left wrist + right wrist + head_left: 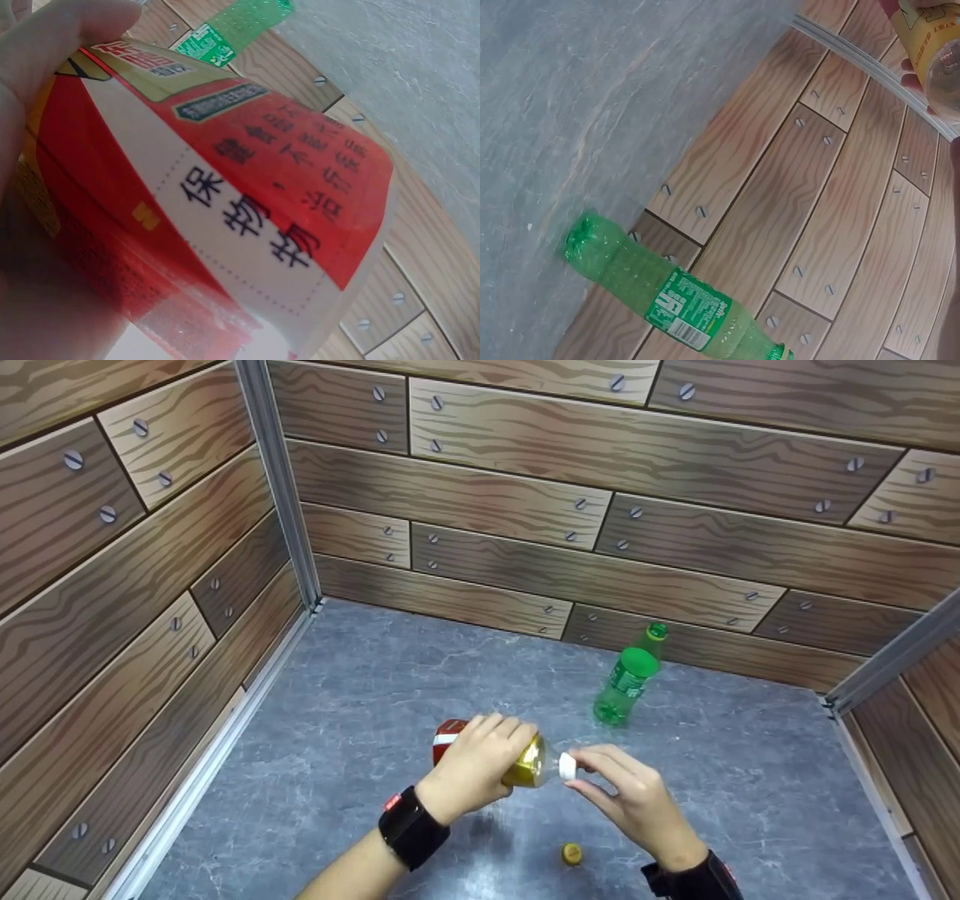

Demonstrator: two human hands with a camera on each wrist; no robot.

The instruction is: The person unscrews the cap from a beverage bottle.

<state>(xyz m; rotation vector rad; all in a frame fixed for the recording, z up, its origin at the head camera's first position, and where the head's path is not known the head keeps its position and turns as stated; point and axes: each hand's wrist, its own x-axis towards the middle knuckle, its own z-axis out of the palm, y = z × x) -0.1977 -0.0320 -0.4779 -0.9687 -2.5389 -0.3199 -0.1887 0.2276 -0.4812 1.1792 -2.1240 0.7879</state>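
Observation:
A plastic bottle with a red, white and gold label lies across my left hand, which grips it around the body. The bottle is held sideways above the table, its clear neck pointing right. My right hand pinches a white cap between thumb and fingers at the bottle's mouth. In the left wrist view the bottle's label fills the middle, with part of the left hand at the left edge. From the right wrist, the bottle's shoulder end shows at the top right; the cap is out of that view.
An uncapped green bottle stands upright on the grey marbled table, behind the hands to the right. A small yellow cap lies on the table nearer to me. Wood-patterned walls enclose the back and sides.

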